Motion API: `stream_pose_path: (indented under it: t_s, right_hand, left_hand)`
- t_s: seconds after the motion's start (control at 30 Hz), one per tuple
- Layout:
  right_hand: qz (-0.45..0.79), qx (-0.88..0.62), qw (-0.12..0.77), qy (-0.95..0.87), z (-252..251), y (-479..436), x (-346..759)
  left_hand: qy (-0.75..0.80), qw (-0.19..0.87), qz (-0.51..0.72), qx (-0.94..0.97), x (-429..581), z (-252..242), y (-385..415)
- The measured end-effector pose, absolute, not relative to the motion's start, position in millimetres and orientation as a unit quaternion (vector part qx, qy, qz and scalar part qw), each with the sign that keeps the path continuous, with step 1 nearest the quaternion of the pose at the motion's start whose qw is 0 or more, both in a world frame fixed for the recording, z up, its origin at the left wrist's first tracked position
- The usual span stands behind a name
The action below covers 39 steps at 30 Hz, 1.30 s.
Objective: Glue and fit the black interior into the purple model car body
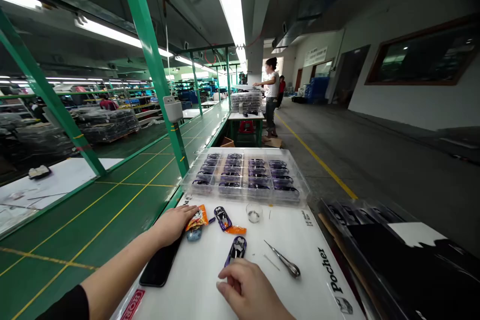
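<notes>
My left hand (pixel 175 224) reaches to the table's left side, its fingers closed on the edge of an orange snack packet (pixel 199 216). Just under the packet is a small blue wrapped item (pixel 194 233). A black phone (pixel 160 266) lies below my left wrist. My right hand (pixel 250 287) is loosely curled, thumb and forefinger apart, with nothing visible between them. Right beyond it lies a purple and black model car part (pixel 237 249). A second such car part (pixel 222 218) lies farther back, beside an orange wrapper (pixel 235 230).
A silver pointed tool (pixel 285 261) and a thin rod (pixel 271 262) lie on the white table (pixel 300 295). Behind a small clear cup (pixel 254 213) stands a compartmented clear tray (pixel 240 192) of car parts. Dark trays (pixel 375 255) stand right; a green conveyor (pixel 138 195) runs left. A person (pixel 271 92) works farther off.
</notes>
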State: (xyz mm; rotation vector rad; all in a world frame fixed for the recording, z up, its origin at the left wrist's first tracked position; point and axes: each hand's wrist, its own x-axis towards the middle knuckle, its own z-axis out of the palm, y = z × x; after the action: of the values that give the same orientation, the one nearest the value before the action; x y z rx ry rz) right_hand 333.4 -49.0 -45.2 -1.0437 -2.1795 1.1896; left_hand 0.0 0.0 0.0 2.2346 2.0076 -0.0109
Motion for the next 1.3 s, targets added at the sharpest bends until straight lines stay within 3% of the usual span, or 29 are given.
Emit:
stream_pose_path:
  t_s: [0.3, 0.4, 0.53, 0.6, 0.87, 1.03, 1.17, 1.3]
  right_hand:
    - [0.424, -0.385, 0.232, -0.786, -43.9, -48.0, 333.0]
    - [0.427, -0.361, 0.279, -0.781, -43.3, -44.7, 336.0]
    - [0.428, -0.364, 0.375, -0.738, -29.2, -36.9, 351.4]
    - [0.442, -0.389, 0.413, -0.695, -21.2, -29.2, 363.2]
    - [0.523, -0.482, 0.473, -0.519, -11.8, -2.2, 385.9]
    - [0.607, -0.493, 0.394, -0.484, 18.0, -3.1, 378.0]
    - [0.557, -0.493, 0.339, -0.576, 25.4, 6.2, 371.3]
    - [0.448, -0.525, 0.396, -0.606, 9.3, 14.6, 366.5]
  left_hand:
    - [0.740, -0.030, 0.139, 0.657, 32.9, 33.7, -29.6]
    - [0.706, -0.019, 0.214, 0.675, 78.0, 46.1, -37.6]
    - [0.588, 0.024, 0.425, 0.688, 126.1, 47.7, -34.9]
    - [0.583, 0.032, 0.447, 0.677, 132.6, 36.7, -32.4]
    - [0.561, 0.184, 0.405, 0.698, 125.2, -4.7, -24.8]
    - [0.586, 0.222, 0.257, 0.735, 134.1, -11.4, -23.5]
    - [0.623, 0.224, 0.181, 0.728, 143.5, -21.9, -32.1]
    - [0.636, 0.176, 0.083, 0.747, 154.6, -28.9, -36.7]
